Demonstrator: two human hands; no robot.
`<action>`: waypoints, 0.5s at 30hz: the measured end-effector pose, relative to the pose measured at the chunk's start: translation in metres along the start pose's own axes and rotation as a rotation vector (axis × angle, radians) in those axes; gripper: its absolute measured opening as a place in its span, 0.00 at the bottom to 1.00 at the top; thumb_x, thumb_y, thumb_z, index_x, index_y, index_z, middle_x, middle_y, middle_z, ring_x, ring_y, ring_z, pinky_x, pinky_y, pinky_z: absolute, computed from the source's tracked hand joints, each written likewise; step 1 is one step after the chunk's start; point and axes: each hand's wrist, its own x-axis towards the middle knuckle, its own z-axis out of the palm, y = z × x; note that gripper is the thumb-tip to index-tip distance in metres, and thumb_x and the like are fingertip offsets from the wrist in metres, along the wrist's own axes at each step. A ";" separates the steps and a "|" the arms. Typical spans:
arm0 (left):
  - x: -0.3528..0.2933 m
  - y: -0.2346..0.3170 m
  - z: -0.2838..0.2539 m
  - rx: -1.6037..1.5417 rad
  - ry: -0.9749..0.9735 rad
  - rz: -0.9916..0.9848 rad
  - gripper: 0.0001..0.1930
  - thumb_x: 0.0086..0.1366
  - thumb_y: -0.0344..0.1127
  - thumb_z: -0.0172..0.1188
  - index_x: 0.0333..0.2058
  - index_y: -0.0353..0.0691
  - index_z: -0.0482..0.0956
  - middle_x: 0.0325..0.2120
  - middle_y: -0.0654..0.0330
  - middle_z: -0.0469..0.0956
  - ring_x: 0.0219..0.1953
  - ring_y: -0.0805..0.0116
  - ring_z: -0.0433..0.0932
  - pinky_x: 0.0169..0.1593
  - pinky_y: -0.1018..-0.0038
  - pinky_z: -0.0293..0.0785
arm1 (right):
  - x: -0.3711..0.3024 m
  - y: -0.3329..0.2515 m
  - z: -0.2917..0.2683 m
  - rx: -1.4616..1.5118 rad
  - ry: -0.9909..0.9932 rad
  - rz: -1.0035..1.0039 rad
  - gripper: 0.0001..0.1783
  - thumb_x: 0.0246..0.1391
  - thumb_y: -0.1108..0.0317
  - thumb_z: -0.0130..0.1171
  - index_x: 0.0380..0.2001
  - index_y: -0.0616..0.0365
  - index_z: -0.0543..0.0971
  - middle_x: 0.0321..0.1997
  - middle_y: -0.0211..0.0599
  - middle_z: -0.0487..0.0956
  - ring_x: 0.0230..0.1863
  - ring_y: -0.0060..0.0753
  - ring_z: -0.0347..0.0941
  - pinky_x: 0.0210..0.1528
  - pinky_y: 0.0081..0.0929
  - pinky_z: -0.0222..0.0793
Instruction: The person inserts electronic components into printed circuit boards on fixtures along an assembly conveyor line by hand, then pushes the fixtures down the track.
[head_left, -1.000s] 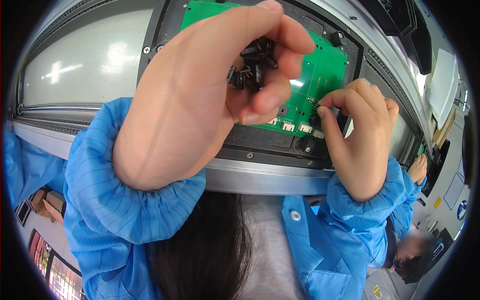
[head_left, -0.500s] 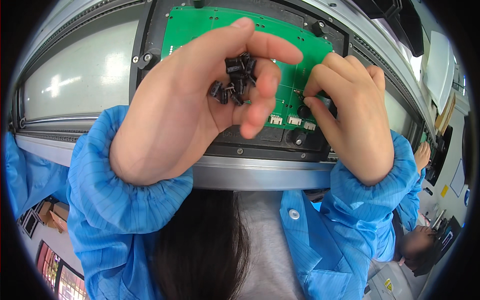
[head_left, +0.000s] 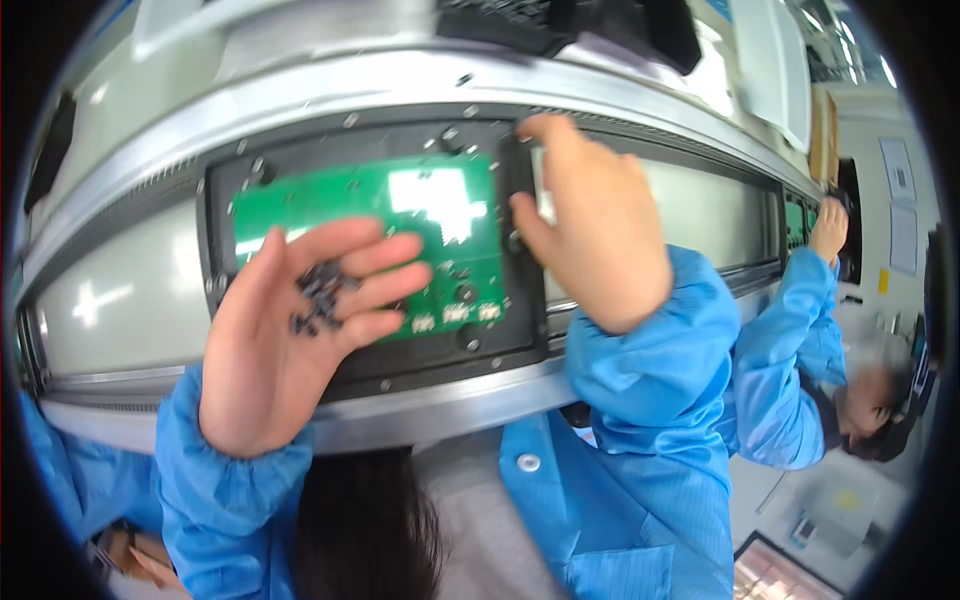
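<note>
My left hand (head_left: 278, 335) is turned palm up with its fingers stretched out. Several small black capacitors (head_left: 322, 292) with thin leads lie in its palm. It hovers over the lower left of a green circuit board (head_left: 375, 195), covering part of it. The board sits in a black carrier frame (head_left: 440, 375). At the frame's right side is my right hand (head_left: 598, 225), thumb and forefinger apart, nothing seen between them. Its fingertips are at the frame's right edge; whether they press on it I cannot tell. White connectors (head_left: 455, 313) and a round black part (head_left: 466, 292) stand near the board's lower right.
Metal rails (head_left: 400, 425) run along the near and far sides of the conveyor. A pale surface (head_left: 125, 300) shows left of the frame. On the right, a co-worker's hand (head_left: 829, 230) is by another green board (head_left: 796, 220). Dark objects (head_left: 570, 25) lie beyond the far rail.
My right hand has left the board's lower right and moved to the frame's right edge, its fingers parting. My left hand has opened flatter, capacitors still in the palm. The view has shifted.
</note>
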 end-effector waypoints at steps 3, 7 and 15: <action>-0.003 0.003 -0.010 -0.025 0.040 -0.008 0.28 0.73 0.49 0.35 0.54 0.27 0.65 0.52 0.41 0.71 0.52 0.52 0.74 0.48 0.69 0.75 | 0.003 0.002 -0.001 -0.002 -0.026 0.062 0.23 0.40 0.71 0.62 0.42 0.56 0.68 0.32 0.36 0.78 0.35 0.41 0.76 0.43 0.33 0.62; -0.009 0.000 -0.002 -0.001 0.071 -0.045 0.26 0.73 0.48 0.35 0.54 0.28 0.65 0.51 0.42 0.71 0.51 0.54 0.75 0.47 0.71 0.76 | 0.010 -0.018 -0.020 -0.067 -0.093 0.126 0.20 0.40 0.67 0.63 0.38 0.56 0.70 0.32 0.36 0.79 0.35 0.42 0.76 0.44 0.34 0.61; -0.015 0.007 -0.004 0.133 0.133 -0.025 0.25 0.73 0.46 0.36 0.55 0.29 0.65 0.50 0.46 0.73 0.50 0.58 0.75 0.49 0.72 0.75 | -0.006 -0.080 0.000 0.502 0.519 -0.339 0.07 0.40 0.63 0.58 0.25 0.50 0.74 0.30 0.32 0.69 0.31 0.33 0.60 0.41 0.32 0.56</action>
